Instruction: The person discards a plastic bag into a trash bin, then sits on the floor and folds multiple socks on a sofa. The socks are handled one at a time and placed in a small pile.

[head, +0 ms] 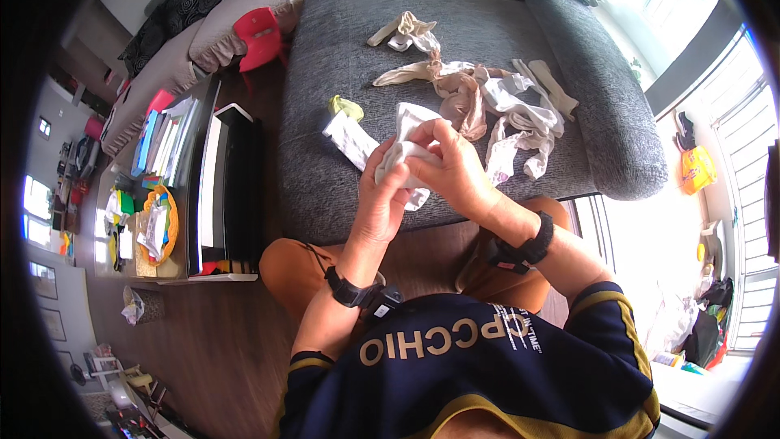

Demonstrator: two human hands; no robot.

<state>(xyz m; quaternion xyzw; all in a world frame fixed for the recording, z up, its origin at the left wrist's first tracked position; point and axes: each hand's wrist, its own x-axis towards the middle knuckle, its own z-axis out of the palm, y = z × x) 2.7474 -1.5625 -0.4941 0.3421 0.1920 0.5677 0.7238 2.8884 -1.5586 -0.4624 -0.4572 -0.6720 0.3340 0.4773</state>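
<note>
Both of my hands are closed around a white sock [414, 117], held above the front edge of a grey sofa seat [341, 207]. My left hand [384, 192] grips it from the left and below. The thumb and fingers of my right hand [454, 164] pinch its bunched middle. Just left of the hands lies a pale patterned sock [350, 139], with a yellow-green sock [345, 108] at its far end. A loose heap of white socks [524, 107] and sheer brown stockings [463, 103] spreads to the right. Farther back rest cream and white socks [407, 25].
At left stands a low table [192, 219] holding books [167, 140] and an orange basket [173, 225]. A red chair [259, 36] is behind it. The sofa's padded armrest [609, 110] rises on the right, near bright windows. A waste bin [149, 306] sits on the wooden floor.
</note>
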